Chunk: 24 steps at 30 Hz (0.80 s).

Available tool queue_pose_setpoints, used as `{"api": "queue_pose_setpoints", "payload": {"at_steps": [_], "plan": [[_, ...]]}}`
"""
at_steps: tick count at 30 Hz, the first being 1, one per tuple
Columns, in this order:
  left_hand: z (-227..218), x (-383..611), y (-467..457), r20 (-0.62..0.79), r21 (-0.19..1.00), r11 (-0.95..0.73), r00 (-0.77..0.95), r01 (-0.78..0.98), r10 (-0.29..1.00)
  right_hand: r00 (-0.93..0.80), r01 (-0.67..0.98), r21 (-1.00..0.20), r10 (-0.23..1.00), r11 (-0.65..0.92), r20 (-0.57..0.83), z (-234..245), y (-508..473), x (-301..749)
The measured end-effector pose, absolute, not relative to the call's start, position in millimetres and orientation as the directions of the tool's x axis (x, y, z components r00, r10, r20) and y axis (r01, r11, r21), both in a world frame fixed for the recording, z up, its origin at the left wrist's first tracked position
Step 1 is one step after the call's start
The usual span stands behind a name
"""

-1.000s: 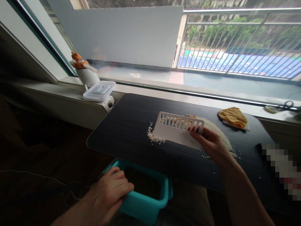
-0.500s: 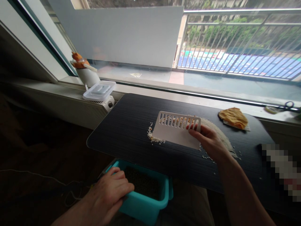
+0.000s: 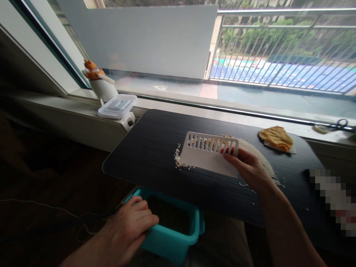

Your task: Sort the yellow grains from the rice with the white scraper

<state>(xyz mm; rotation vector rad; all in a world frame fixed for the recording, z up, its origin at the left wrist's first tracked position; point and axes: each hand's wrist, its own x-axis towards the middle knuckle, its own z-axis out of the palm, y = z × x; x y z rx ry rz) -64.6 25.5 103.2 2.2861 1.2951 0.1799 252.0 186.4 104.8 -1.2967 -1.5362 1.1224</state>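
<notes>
My right hand (image 3: 247, 168) grips the right end of a white slotted plastic scraper (image 3: 207, 155) standing on edge on the dark table (image 3: 150, 148). Behind the scraper lies a spread of white grains (image 3: 257, 157) mixed with some brown ones. A small heap of grains (image 3: 178, 160) sits at the scraper's left corner. My left hand (image 3: 128, 226) is closed over the near left rim of a teal plastic bin (image 3: 174, 243) below the table's front edge. The bin holds dark small grains.
A yellow cloth (image 3: 276, 138) lies at the table's far right. A clear lidded box (image 3: 117, 106) and a white cup with an orange figure (image 3: 97, 79) stand on the windowsill at left. Scissors (image 3: 338, 124) rest on the sill at far right. A window with railing is beyond.
The scraper has shifted slightly left and toward the far side, pushing the small grain heap at its left corner. My left hand stays on the bin.
</notes>
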Motion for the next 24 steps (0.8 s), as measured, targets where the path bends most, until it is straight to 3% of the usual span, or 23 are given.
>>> {"api": "queue_pose_setpoints", "payload": {"at_steps": [11,19,24], "plan": [[104,-64,27,-0.151,0.484,-0.422,0.548,0.767,0.823,-0.267,0.256,-0.958,0.962,0.128,0.057,108,174,245],[109,-64,28,-0.197,0.527,-0.378,0.542,0.761,0.817,-0.431,0.238,-0.969,0.901,0.060,-0.051,101,155,244],[110,-64,29,-0.179,0.540,-0.376,0.539,0.753,0.823,-0.395,0.185,-0.975,0.918,0.120,0.038,95,149,226]]}}
